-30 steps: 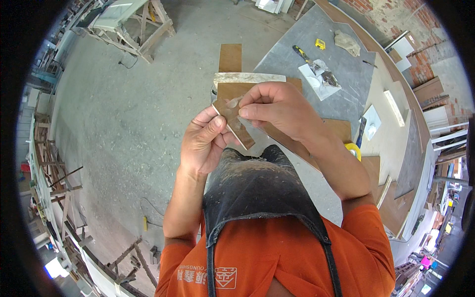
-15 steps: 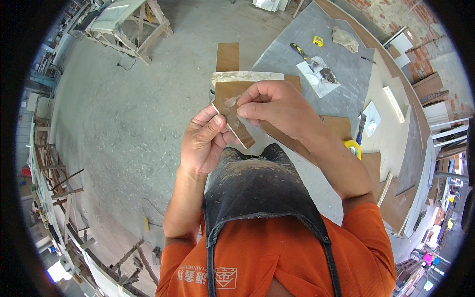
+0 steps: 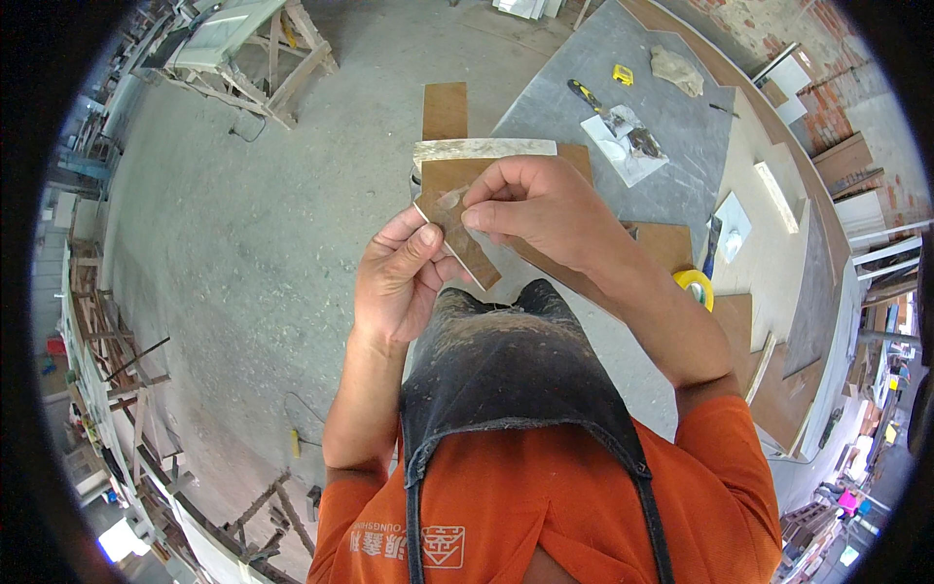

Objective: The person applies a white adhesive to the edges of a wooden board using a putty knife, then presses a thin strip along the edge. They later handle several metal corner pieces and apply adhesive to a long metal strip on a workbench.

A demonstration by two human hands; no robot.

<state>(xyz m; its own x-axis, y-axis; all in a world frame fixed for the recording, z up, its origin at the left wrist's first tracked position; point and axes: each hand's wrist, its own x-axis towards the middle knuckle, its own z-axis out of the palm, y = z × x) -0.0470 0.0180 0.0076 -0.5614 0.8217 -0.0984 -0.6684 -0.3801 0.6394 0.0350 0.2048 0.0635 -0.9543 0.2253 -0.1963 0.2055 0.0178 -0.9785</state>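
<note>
My left hand (image 3: 394, 277) grips a short brown board strip (image 3: 469, 255) with a pale edge, thumb along that edge and fingers beneath. The strip is tilted in front of my chest. At its upper end my right hand (image 3: 545, 209) is closed in a pinch, thumb against forefinger. A small clear, shiny scrap (image 3: 449, 200) lies by those fingertips; whether they hold it or something else cannot be made out. Behind the hands lie a brown board (image 3: 443, 173), a whitish streaked strip (image 3: 486, 149) and another brown strip (image 3: 446, 112) pointing away.
On the grey sheet (image 3: 555, 127) at the right lie a scraper (image 3: 587, 95), a yellow tape measure (image 3: 623, 75), a white tile (image 3: 632, 172) with dark smears and a crumpled rag (image 3: 677, 72). Nearer are a yellow tape roll (image 3: 704, 282) and a blue-handled tool (image 3: 712, 248). A wooden trestle (image 3: 294, 78) stands far left.
Both hands and the strip stay nearly in place, with the right fingertips shifted very slightly left. Otherwise only the view has moved a little.
</note>
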